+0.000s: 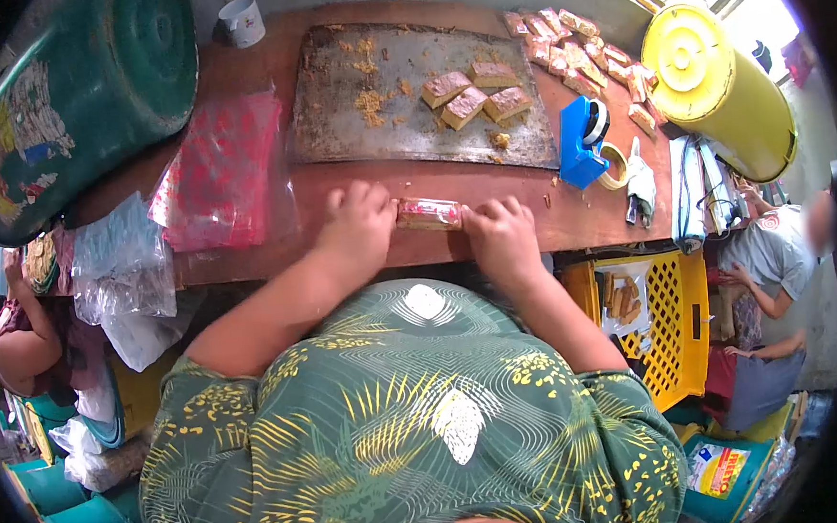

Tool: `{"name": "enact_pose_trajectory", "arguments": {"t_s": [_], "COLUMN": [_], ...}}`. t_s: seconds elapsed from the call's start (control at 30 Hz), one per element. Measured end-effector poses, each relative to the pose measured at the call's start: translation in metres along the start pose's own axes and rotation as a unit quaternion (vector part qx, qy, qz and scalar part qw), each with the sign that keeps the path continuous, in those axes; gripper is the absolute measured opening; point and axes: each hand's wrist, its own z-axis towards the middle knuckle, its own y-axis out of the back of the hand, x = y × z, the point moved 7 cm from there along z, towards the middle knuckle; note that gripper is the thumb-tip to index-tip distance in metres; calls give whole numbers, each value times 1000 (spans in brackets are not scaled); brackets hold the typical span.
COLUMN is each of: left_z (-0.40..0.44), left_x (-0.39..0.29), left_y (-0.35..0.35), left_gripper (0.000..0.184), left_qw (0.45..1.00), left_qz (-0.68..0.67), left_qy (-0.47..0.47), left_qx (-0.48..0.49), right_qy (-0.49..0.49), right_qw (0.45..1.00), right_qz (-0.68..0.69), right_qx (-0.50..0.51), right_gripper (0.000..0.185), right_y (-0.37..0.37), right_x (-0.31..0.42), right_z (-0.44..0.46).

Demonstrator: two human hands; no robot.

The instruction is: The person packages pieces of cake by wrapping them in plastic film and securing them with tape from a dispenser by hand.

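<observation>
Wrapped cake bar (429, 214), clear red-printed film, crosswise, ends at left hand (359, 225) and right hand (501, 233)

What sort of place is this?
Looks like a small bakery's packing area, though nothing confirms it outright: unwrapped cake-like slices on a crumb-strewn tray, a pile of wrapped pieces, and a blue tape dispenser nearby.

A brown table (579, 221) carries a tray (401, 133) — mug (244, 23), tape dispenser (576, 146) too.
</observation>
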Motion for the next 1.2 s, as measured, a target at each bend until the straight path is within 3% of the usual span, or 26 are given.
{"name": "enact_pose_trajectory", "arguments": {"t_s": [0.03,0.13,0.17,0.27,0.3,0.4,0.43,0.53,0.6,0.7,0.77,0.87,0.9,0.97,1.03,1.17,1.2], "left_z": [-5,12,16,41,43,46,48,43,42,43,41,44,44,44,45,47,45], "left_x": [-6,6,21,14,8,-2,0,-7,-11,-23,-26,-26,-26,-27,-27,-28,-27], "left_y": [6,5,-42,-44,-46,-34,-40,-30,-18,-7,-8,-4,-3,-3,-4,-2,-1], "left_gripper": [48,47,42,39,36,41,49,51,66,88,86,83,82,82,82,82,82], "left_qw": [996,950,798,642,638,849,875,913,903,929,934,935,933,930,929,930,930], "left_qz": [-63,-280,-556,-733,-739,-515,-473,-407,-428,-360,-346,-345,-350,-358,-361,-359,-358], "left_qy": [44,138,235,223,215,118,101,5,-31,-66,-68,-66,-62,-63,-65,-68,-66], "left_qx": [33,-10,-1,26,41,14,14,17,36,52,48,50,54,52,51,47,47], "right_qy": [-9,8,-6,-71,-73,5,-3,49,70,-4,-41,-81,-90,-268,-386,-427,-387], "right_qw": [1000,998,997,963,924,923,926,897,893,908,911,922,920,852,811,756,827], "right_qz": [21,61,73,235,340,331,323,433,444,417,402,370,300,332,395,486,376], "right_qx": [0,-8,30,-108,-159,-197,-193,-81,-7,43,83,-82,-235,-302,-195,-98,-154], "right_gripper": [36,55,66,67,59,49,35,28,21,16,16,19,18,18,27,35,35], "right_y": [-3,1,-1,4,17,44,49,12,8,2,6,31,56,73,43,-1,19], "right_x": [5,15,17,1,-6,-10,-5,4,12,4,1,-53,-88,-171,-254,-283,-268], "right_z": [-10,-22,-21,-13,-5,4,4,-6,-9,-1,6,4,1,-12,-24,-8,-2]}}
